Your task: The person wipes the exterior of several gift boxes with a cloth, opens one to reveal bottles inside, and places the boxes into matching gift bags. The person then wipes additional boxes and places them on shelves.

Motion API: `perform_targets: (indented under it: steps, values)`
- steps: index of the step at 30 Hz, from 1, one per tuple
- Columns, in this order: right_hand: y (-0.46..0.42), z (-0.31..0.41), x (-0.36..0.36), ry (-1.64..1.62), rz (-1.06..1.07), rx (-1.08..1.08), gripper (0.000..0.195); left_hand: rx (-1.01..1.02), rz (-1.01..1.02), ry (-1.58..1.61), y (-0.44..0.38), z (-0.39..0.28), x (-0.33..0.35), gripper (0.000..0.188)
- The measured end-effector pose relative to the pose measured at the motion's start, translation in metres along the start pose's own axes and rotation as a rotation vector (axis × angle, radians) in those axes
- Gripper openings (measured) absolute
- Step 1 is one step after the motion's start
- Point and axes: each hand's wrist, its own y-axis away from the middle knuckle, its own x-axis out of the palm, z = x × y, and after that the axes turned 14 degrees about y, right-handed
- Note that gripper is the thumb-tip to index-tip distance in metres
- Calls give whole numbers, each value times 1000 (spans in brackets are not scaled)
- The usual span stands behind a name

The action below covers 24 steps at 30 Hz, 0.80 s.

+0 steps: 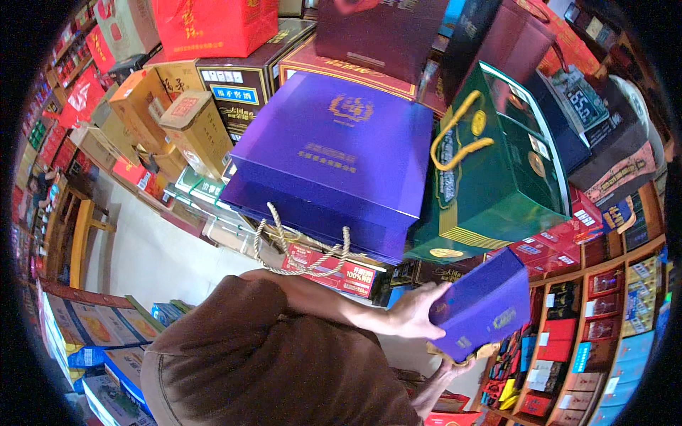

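Note:
A tall purple gift box with gold printing is tilted in front of me on the right. My left hand grips its near left side, thumb and fingers spread around the edge. At its lower end is my right hand, partly hidden, supporting the box with a crumpled tan cloth-like piece against it. Left of the box, a large purple paper gift bag lies on its side, its rope handles hanging toward me. Beside that bag stands a dark green gift box with a yellow cord handle.
Red and maroon gift bags stand at the back. Tan bottle boxes crowd the left of the stack. Wooden shelves with boxed goods line the right. Blue cartons lie at lower left, near a wooden stool.

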Motion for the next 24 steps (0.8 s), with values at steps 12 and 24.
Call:
perform_targets:
  steps: [12,24]
  values:
    - [138,113,220,151,-35,-506,55,790,190,60,85,-133,-168,109]
    - [208,125,495,188,314,-557,54,528,-202,611,79,-202,-356,86]
